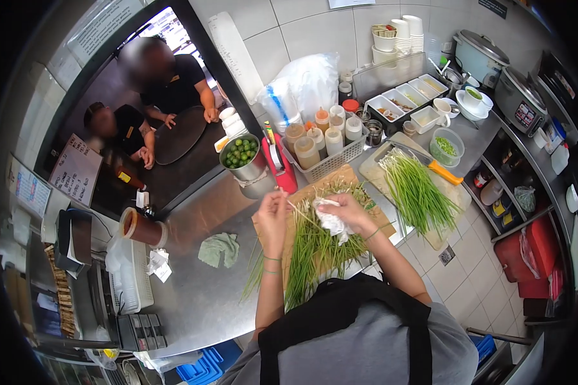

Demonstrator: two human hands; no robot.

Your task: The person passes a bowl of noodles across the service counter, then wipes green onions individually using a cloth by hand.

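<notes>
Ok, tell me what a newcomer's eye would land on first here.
Probably the long green stalks spread over the brown sheet at centre, and the neater bunch on the pale board to the right. Then perhaps the round green fruit in the metal pot, beside the red dispenser.

Both hands raised at the tan board [345,174], forearms bare.
Left hand [273,208]: at the board's left side, fingers bent, tips drawn together in a pinch; left forearm [271,285] runs up steeply from the near side. Right hand [348,213]: above the board, fingers curled closed, back of hand partly upward; right forearm [395,260] slants in from the near right.
</notes>
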